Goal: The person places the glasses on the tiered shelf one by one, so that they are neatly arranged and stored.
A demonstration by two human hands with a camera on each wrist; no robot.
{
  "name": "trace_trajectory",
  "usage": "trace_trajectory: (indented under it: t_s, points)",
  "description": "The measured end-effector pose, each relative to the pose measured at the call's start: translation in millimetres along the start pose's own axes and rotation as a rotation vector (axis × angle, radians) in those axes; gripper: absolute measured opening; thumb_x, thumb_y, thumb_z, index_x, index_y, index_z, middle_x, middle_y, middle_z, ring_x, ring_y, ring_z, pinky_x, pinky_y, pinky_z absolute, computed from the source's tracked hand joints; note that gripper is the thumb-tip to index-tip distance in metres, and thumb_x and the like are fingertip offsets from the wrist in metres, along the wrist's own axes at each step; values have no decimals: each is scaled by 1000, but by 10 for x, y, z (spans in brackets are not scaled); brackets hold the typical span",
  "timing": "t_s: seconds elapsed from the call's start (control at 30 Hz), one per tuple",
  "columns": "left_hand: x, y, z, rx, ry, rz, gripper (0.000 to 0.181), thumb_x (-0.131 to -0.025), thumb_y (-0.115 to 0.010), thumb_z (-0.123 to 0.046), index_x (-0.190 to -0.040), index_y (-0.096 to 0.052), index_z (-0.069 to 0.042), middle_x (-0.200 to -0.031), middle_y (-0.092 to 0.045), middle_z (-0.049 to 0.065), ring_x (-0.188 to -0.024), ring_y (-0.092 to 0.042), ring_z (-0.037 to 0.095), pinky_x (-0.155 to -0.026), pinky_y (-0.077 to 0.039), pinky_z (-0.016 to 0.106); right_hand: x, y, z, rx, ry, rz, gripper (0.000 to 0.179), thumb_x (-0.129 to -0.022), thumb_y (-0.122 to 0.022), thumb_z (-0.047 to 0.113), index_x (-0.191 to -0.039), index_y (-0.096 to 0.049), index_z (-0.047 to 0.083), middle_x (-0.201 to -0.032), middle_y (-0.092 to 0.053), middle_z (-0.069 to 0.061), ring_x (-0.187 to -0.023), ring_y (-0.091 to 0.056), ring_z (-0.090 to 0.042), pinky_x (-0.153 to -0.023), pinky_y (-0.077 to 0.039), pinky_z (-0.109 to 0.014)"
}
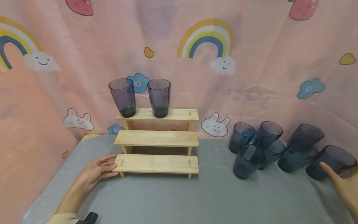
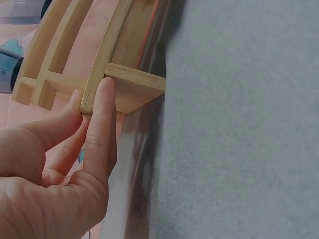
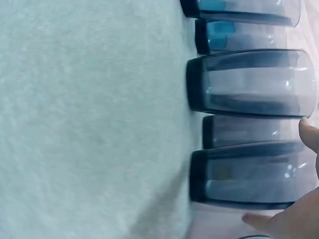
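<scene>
A light wooden three-step stand (image 1: 156, 163) stands left of the middle in the head view. My left hand (image 1: 93, 172) pinches the left end of its lowest step; in the left wrist view, the fingers (image 2: 99, 129) lie against both faces of that board. Two smoky purple-blue drinking glasses (image 1: 122, 98) stand upright on the top step. At the far right, my right hand (image 1: 345, 186) is spread around the sides of the rightmost glass (image 1: 331, 161), thumb and fingers wide apart. The right wrist view shows its digits near the rim of that glass (image 3: 249, 174).
Several more glasses (image 1: 249, 160) stand close together in two rows at the right of the grey-covered table (image 1: 212, 199). A pink printed cloth (image 1: 263, 40) hangs right behind the stand and glasses. A black object (image 1: 90, 217) shows by the left sleeve.
</scene>
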State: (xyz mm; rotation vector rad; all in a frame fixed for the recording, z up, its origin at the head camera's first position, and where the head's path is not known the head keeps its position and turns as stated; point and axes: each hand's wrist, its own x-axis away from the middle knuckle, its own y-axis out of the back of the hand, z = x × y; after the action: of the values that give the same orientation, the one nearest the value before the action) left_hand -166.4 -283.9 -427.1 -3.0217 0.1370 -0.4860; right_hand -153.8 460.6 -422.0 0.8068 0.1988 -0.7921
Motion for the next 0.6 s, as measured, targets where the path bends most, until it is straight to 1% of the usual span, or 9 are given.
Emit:
trace_trajectory:
  t_s: [0.07, 0.1, 0.23, 0.37, 0.4, 0.47, 0.5, 0.53, 0.6]
  points:
    - [-10, -8, 6, 6, 0, 2, 69, -95, -62, -1, -151, -24, 8, -114, -59, 13, -97, -67, 20, -89, -57, 40, -15, -46, -87, -52, -85, 11, 88, -94, -61, 33, -158, -2, 23, -163, -4, -9, -150, -5, -24, -123, -6, -42]
    - [-13, -9, 7, 7, -1, 3, 69, -95, -62, -1, -151, -23, 8, -114, -59, 13, -97, -67, 20, -90, -57, 40, -24, -61, -115, -68, -145, 30, 90, -94, -62, 24, -158, 1, 24, -163, 0, -8, -149, -3, -24, -123, -5, -41]
    - [-25, -3, 10, 7, -8, 5, 68, -96, -60, 1, -151, -22, 9, -113, -60, 11, -97, -67, 20, -89, -58, 39, -135, -154, -356, -69, -357, 76, 91, -94, -62, 32, -158, 2, 23, -162, -2, -12, -148, -8, -31, -122, -11, -44]
    - [-28, 5, 5, 6, -15, 7, 69, -95, -61, 0, -151, -22, 10, -112, -61, 10, -97, -67, 20, -88, -58, 39, -263, -227, -666, -35, -370, 71, 83, -94, -62, 33, -158, -12, 17, -160, -15, -15, -147, -18, -30, -121, -19, -43]
    - [-27, 5, 3, 4, -16, 6, 69, -95, -62, 0, -151, -22, 10, -111, -62, 10, -97, -67, 20, -88, -58, 39, -291, -243, -738, -35, -352, 55, 74, -93, -63, 33, -155, -24, 21, -157, -28, -14, -144, -29, -25, -121, -24, -37]
    - [-23, 7, 0, 1, -15, 3, 70, -95, -62, 0, -151, -22, 10, -111, -62, 10, -96, -67, 20, -88, -58, 39, -329, -254, -854, 12, -308, 29, 51, -92, -65, 33, -138, -42, 32, -136, -50, -6, -124, -49, -12, -110, -35, -23]
    - [-21, 8, -2, 0, -15, 1, 70, -95, -62, 0, -151, -22, 10, -111, -62, 10, -96, -67, 20, -88, -58, 39, -340, -256, -899, 24, -300, 19, 39, -91, -66, 34, -125, -46, 37, -120, -54, 4, -108, -51, -4, -101, -37, -18]
    - [-18, 9, -3, 1, -13, 0, 69, -95, -62, 0, -151, -22, 10, -112, -61, 10, -96, -67, 20, -88, -58, 39, -351, -257, -931, 41, -281, 12, 27, -91, -67, 34, -111, -49, 34, -104, -52, 6, -93, -47, -1, -87, -36, -16]
    - [-15, 10, -3, -2, -10, -1, 69, -95, -62, 0, -151, -22, 10, -113, -61, 11, -97, -67, 20, -89, -58, 40, -355, -251, -935, 57, -308, 26, 28, -91, -65, 37, -113, -52, 26, -107, -53, 1, -96, -47, -4, -89, -37, -19]
